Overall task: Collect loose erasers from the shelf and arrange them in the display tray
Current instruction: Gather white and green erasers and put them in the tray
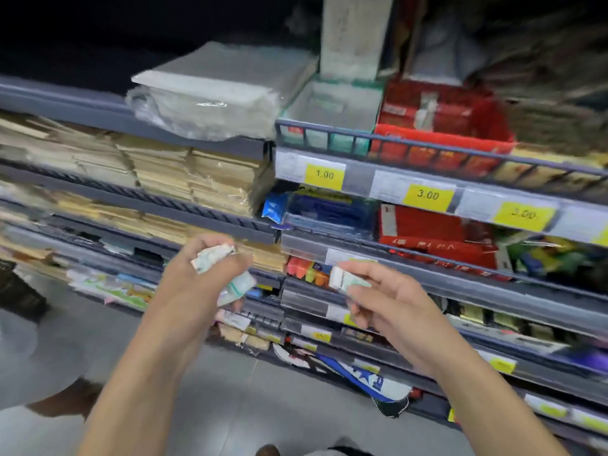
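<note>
Both forearms reach toward the shelf (pixel 427 291). The left hand (pixel 204 274) curls its grip round a clutch of erasers (pixel 214 255), white with green print, though blur hides how many. The right hand (pixel 385 297) pinches one eraser (pixel 342 278) between thumb and fingertips, just before the shelf edge. Above, on the shelf, a teal tray (pixel 329 110) sits beside a red basket (pixel 441 123), over yellow price tags (pixel 324 175).

Shop: price-tagged shelves (pixel 427 192) of stationery.
</note>
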`<state>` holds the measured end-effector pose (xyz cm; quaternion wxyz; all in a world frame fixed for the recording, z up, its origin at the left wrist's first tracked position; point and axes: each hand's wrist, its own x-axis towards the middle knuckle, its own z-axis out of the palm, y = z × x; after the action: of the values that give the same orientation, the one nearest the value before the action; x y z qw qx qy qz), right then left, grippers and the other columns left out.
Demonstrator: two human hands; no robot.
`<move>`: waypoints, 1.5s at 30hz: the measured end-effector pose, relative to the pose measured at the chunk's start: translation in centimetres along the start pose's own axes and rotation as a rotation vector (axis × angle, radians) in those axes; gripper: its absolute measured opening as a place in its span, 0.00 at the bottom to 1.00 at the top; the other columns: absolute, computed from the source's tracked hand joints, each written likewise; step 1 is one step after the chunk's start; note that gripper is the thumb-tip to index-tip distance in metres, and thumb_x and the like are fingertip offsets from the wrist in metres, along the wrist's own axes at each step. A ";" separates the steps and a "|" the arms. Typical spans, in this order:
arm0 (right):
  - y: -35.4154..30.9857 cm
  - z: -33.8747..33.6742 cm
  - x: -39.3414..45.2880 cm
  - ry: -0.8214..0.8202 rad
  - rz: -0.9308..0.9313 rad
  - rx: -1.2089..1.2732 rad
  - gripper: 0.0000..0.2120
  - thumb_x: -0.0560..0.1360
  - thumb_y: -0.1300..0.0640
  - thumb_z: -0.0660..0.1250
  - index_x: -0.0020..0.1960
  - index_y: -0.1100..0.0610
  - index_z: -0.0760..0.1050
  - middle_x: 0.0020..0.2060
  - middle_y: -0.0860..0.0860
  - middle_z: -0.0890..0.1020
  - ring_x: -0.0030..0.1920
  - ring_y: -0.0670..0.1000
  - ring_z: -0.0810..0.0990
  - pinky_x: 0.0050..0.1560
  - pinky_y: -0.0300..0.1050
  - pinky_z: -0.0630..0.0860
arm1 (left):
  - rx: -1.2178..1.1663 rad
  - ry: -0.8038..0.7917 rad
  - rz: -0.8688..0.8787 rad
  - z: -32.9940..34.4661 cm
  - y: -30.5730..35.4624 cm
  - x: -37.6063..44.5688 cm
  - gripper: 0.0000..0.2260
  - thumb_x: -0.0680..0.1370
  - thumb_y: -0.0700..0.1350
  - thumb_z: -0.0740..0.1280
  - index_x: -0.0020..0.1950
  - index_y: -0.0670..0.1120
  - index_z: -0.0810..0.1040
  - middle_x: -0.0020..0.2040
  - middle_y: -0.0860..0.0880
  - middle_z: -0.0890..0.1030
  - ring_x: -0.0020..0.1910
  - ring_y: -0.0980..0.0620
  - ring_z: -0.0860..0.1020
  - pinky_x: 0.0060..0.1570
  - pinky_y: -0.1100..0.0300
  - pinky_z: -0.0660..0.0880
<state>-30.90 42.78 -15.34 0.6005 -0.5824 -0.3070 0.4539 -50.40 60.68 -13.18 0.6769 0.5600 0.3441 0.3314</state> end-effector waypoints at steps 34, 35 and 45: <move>-22.3 -1.2 18.6 0.378 -0.109 -1.637 0.11 0.72 0.53 0.75 0.51 0.56 0.79 0.50 0.54 0.82 0.48 0.57 0.81 0.52 0.50 0.81 | 0.002 -0.261 0.325 5.2 13.7 10.6 0.09 0.68 0.47 0.78 0.42 0.55 0.80 0.35 0.52 0.82 0.34 0.48 0.81 0.28 0.57 0.75; -22.3 -1.1 18.7 0.376 -0.106 -1.659 0.11 0.72 0.54 0.75 0.51 0.56 0.79 0.50 0.54 0.82 0.48 0.57 0.81 0.52 0.50 0.81 | 0.002 -0.265 0.325 5.2 13.7 10.7 0.09 0.68 0.47 0.78 0.42 0.55 0.80 0.35 0.52 0.82 0.34 0.48 0.81 0.28 0.57 0.75; -22.2 -1.4 19.2 0.368 -0.119 -1.634 0.01 0.70 0.58 0.73 0.41 0.53 0.83 0.43 0.51 0.85 0.44 0.55 0.83 0.47 0.45 0.81 | -0.011 -0.302 0.295 5.3 13.3 11.1 0.09 0.70 0.46 0.77 0.45 0.52 0.79 0.35 0.50 0.80 0.31 0.51 0.79 0.29 0.59 0.76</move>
<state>-17.86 61.53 3.11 0.0532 -0.8818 -0.4664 -0.0460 -40.74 69.15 -0.36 0.6680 0.6440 0.1512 0.3409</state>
